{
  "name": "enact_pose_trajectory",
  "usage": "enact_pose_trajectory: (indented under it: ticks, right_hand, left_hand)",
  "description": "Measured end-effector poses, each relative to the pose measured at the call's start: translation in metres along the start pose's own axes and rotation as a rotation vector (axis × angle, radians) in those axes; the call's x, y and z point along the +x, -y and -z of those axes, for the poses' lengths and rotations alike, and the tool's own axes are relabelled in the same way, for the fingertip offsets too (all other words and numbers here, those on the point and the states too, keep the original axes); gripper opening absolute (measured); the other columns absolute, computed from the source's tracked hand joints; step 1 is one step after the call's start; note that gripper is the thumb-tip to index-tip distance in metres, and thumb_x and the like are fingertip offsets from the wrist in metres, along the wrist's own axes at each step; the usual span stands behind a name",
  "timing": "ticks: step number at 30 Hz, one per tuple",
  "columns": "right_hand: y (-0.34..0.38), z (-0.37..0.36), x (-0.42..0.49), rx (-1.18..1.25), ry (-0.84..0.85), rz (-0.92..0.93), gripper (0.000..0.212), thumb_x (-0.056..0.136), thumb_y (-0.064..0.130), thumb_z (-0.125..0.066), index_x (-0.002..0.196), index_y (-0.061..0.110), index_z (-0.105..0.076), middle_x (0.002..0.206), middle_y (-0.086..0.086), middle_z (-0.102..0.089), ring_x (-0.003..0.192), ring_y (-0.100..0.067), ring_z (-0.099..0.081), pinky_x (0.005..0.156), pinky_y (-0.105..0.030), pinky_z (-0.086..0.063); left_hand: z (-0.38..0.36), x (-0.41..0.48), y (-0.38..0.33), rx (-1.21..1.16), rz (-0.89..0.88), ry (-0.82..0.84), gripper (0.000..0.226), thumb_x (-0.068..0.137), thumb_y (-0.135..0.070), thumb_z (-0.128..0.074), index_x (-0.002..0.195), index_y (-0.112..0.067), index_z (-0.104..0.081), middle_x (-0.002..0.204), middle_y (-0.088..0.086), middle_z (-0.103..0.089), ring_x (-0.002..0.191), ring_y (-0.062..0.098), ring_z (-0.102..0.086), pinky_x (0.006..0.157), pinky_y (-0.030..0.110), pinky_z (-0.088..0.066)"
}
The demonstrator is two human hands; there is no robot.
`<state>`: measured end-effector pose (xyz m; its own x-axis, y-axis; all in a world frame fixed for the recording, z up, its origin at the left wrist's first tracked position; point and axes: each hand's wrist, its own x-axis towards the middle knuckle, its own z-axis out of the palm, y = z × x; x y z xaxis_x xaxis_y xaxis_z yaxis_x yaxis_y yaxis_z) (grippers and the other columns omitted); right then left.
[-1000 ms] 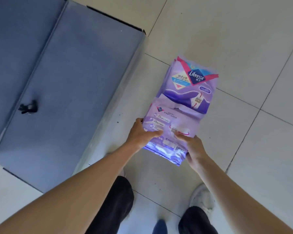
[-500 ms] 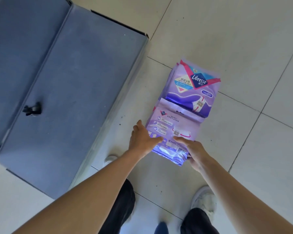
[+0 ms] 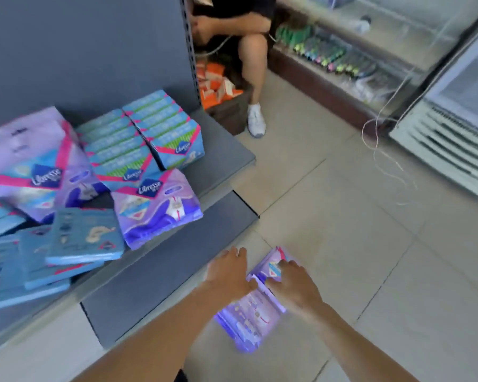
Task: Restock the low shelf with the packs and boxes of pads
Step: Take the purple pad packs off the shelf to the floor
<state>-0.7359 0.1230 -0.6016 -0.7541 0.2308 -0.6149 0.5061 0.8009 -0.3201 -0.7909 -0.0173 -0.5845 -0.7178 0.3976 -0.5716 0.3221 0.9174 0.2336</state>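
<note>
Head view: soft, glossy purple packs (image 3: pixel 249 318) lie flat on the tiled floor (image 3: pixel 342 244) beside the low shelf (image 3: pixel 221 150), their long axis running away from the person, slightly rightward. The left hand (image 3: pixel 228 271) rests straight-fingered against their edge. The right hand (image 3: pixel 293 285) curls over the farther pack, gripping it. Beyond, the shelf holds a pillowy pack (image 3: pixel 155 208) and flat blue boxes (image 3: pixel 86 238).

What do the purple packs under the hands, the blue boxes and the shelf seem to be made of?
Purple packs: thin plastic film, glossy; it shines and wrinkles. Blue boxes: probably printed cardboard, with sharp straight edges. Shelf: likely painted metal, matt grey, a thin sheet; blur leaves this open.
</note>
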Motion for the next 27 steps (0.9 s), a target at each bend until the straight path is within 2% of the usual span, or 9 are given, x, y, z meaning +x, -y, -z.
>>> enact_pose_trajectory:
  ticks: [5,9,12,15,17,19,21,24,27]
  right_hand:
    - [0.088,0.101,-0.040,-0.106,-0.083,0.179,0.045,0.087,0.042,-0.053,0.120,0.010,-0.054,0.125,-0.012,-0.057,0.119,-0.028,-0.053,0.092,-0.031,-0.044]
    - [0.151,0.138,-0.058,-0.143,-0.088,0.293,0.032,0.083,0.044,-0.053,0.091,0.014,-0.048,0.115,-0.014,-0.060,0.111,-0.029,-0.056,0.078,-0.029,-0.040]
    - [0.195,0.145,-0.063,-0.181,-0.084,0.402,0.057,0.072,0.060,-0.043,0.101,0.012,-0.055,0.121,-0.013,-0.061,0.116,-0.029,-0.055,0.083,-0.030,-0.043]
    - [0.235,0.141,-0.064,-0.235,-0.093,0.476,0.045,0.087,0.045,-0.053,0.116,0.011,-0.056,0.128,-0.010,-0.059,0.121,-0.028,-0.053,0.091,-0.032,-0.045]
    - [0.258,0.135,-0.061,-0.244,-0.082,0.544,0.020,0.089,0.037,-0.055,0.090,0.018,-0.055,0.108,-0.007,-0.063,0.106,-0.026,-0.059,0.073,-0.029,-0.044]
    - [0.277,0.125,-0.060,-0.250,-0.072,0.615,0.024,0.088,0.031,-0.056,0.072,0.021,-0.043,0.082,0.001,-0.057,0.086,-0.022,-0.058,0.055,-0.026,-0.037]
    - [0.292,0.114,-0.056,-0.247,-0.063,0.665,0.022,0.088,0.031,-0.058,0.073,0.021,-0.044,0.078,0.005,-0.053,0.078,-0.019,-0.054,0.051,-0.023,-0.033]
    - [0.308,0.097,-0.043,-0.239,-0.071,0.679,0.017,0.085,0.030,-0.059,0.088,0.014,-0.056,0.083,-0.001,-0.061,0.072,-0.020,-0.058,0.050,-0.026,-0.034]
    - [0.326,0.084,-0.028,-0.239,-0.081,0.691,0.017,0.084,0.029,-0.061,0.085,0.015,-0.051,0.083,0.000,-0.061,0.077,-0.018,-0.061,0.051,-0.026,-0.041]
  left_hand:
    - [0.116,-0.059,0.001,-0.085,0.017,-0.227,0.057,0.088,-0.048,-0.054,0.132,-0.014,-0.041,0.135,0.007,-0.047,0.126,0.026,-0.046,0.097,0.037,-0.042]
    - [0.170,-0.100,0.036,-0.118,0.113,-0.334,0.056,0.085,-0.045,-0.057,0.128,-0.011,-0.044,0.130,0.010,-0.052,0.118,0.031,-0.052,0.092,0.040,-0.045]
    - [0.186,-0.123,0.079,-0.112,0.215,-0.383,0.057,0.086,-0.044,-0.056,0.132,-0.013,-0.042,0.132,0.008,-0.051,0.120,0.029,-0.052,0.093,0.039,-0.045]
    - [0.190,-0.143,0.125,-0.099,0.321,-0.405,0.054,0.087,-0.043,-0.056,0.130,-0.013,-0.042,0.130,0.007,-0.053,0.120,0.029,-0.053,0.092,0.039,-0.045]
    - [0.188,-0.154,0.154,-0.115,0.394,-0.415,0.052,0.086,-0.041,-0.056,0.128,-0.013,-0.044,0.130,0.007,-0.054,0.119,0.029,-0.053,0.091,0.038,-0.045]
    - [0.183,-0.161,0.181,-0.121,0.449,-0.416,0.051,0.086,-0.041,-0.056,0.127,-0.013,-0.043,0.130,0.006,-0.054,0.118,0.029,-0.054,0.089,0.037,-0.045]
    - [0.179,-0.165,0.204,-0.107,0.491,-0.413,0.048,0.087,-0.040,-0.055,0.124,-0.013,-0.044,0.127,0.006,-0.055,0.115,0.029,-0.055,0.084,0.036,-0.044]
    - [0.178,-0.164,0.232,-0.096,0.527,-0.438,0.045,0.088,-0.039,-0.057,0.122,-0.011,-0.045,0.121,0.006,-0.056,0.109,0.028,-0.056,0.075,0.033,-0.039]
    - [0.184,-0.158,0.259,-0.060,0.536,-0.472,0.046,0.089,-0.036,-0.056,0.125,-0.010,-0.045,0.123,0.007,-0.056,0.108,0.028,-0.058,0.075,0.034,-0.043]
